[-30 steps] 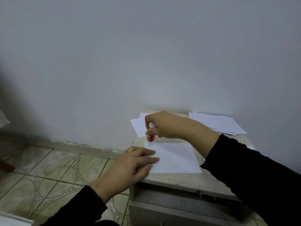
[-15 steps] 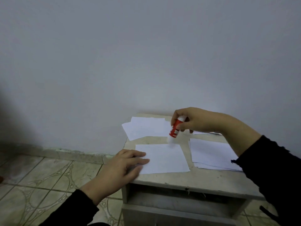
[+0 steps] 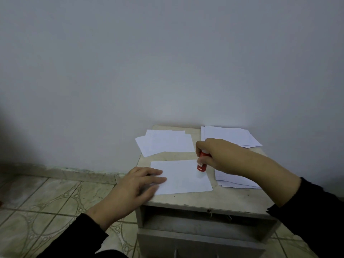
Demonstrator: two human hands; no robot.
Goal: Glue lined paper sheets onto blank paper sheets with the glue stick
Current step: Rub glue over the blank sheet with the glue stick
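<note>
The left hand (image 3: 137, 185) lies flat on the near left corner of the sheet (image 3: 183, 176) in the middle of the small table (image 3: 204, 201). Its fingers are straight and spread, gripping nothing. The likely reason is simple: a loose page slides under a glue stick, so the palm pins it in place.

Past the fingertips of that hand, toward the wall, a few loose sheets (image 3: 163, 143) lie fanned, one corner hanging off the table edge. They sit clear of the working page, probably so they pick up no stray glue. Whether they are lined or blank cannot be told from here.

To the right, the glue stick (image 3: 202, 162) is held in the right hand (image 3: 221, 155), with fingers and thumb curled round the upper part of the red tube. The tube stands nearly upright, its lower end down at the far right part of the pinned sheet. The tip is blurred, so actual contact cannot be confirmed. This looks like the spreading step, with no second page laid on yet.

Under the right wrist lies a stack of paper (image 3: 236, 180), just beside the working sheet. Beyond the knuckles, by the wall, lies another stack (image 3: 229, 135). Both are within easy reach, presumably so the next page can be taken without letting go of the tube.
</note>
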